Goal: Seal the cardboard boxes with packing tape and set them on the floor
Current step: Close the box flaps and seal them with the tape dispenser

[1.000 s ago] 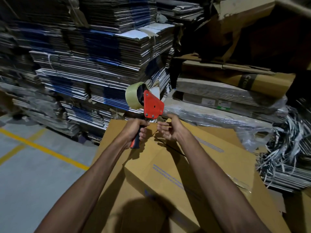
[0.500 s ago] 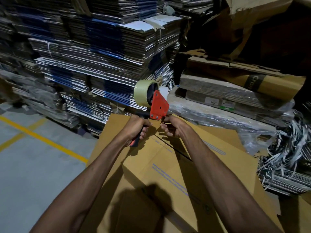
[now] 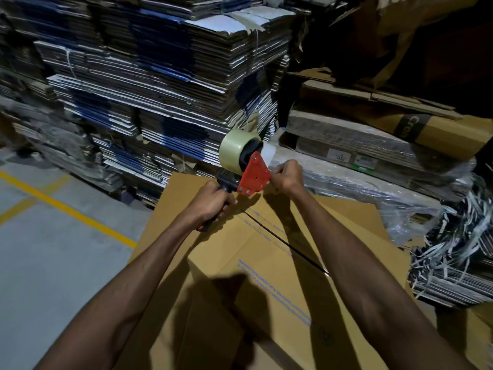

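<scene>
A brown cardboard box [image 3: 280,265] with blue print sits in front of me, its top flaps meeting along a dark seam. My left hand [image 3: 210,202] is closed around the black handle of a red tape dispenser [image 3: 253,178], held above the box's far end. A roll of clear packing tape [image 3: 236,148] is mounted on it. My right hand [image 3: 286,174] is just right of the dispenser's red plate, fingers pinched at the tape's loose end, which is hard to make out.
Tall stacks of flattened cartons [image 3: 160,84] rise behind and to the left. Plastic-wrapped flat boxes [image 3: 373,161] lie at the right, with a tangle of strapping [image 3: 458,236] beyond. Grey floor with a yellow line [image 3: 66,209] opens on the left. More cardboard [image 3: 170,204] lies under the box.
Both hands have moved up and away from me with the dispenser. My right hand has shifted from below the red plate to its right side, pinching there.
</scene>
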{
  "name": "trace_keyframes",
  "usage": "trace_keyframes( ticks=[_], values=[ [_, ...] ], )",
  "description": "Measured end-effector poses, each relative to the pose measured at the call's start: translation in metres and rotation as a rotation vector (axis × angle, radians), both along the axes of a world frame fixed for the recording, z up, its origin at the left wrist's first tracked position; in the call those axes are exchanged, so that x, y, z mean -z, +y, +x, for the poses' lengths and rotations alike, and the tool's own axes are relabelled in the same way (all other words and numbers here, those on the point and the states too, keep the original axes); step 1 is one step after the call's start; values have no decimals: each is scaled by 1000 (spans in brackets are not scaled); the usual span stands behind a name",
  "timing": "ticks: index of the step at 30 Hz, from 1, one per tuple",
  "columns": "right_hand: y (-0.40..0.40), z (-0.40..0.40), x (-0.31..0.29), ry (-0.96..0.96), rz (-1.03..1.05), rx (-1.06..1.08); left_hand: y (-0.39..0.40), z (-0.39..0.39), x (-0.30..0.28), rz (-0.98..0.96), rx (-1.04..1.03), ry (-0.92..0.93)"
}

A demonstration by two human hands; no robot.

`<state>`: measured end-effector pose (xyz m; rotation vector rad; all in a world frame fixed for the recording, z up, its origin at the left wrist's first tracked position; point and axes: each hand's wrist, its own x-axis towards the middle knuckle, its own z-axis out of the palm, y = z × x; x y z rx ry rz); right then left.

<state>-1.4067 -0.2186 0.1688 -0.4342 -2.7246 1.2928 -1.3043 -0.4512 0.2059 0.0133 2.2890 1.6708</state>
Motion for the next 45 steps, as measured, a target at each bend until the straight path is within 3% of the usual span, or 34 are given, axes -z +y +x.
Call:
trace_keyframes(
  ticks=[9,17,32,36,42,45],
  values=[
    [57,-41,1,58,252,84,-16,6,24,-73,8,-11],
    [61,-77,37,26,323,22,0,0,40,-82,-67,-93],
    [64,-97,72,-30,275,-31,7,-9,61,-69,-124,-194],
    [66,-96,73,-68,203,-45,4,-15,67,-83,-116,-213],
    [64,-91,89,-247,-93,76,3,-17,72,-63,-139,-234],
    [64,-90,86,-315,-57,69,5,-14,71,-88,-138,-201]
  ],
)
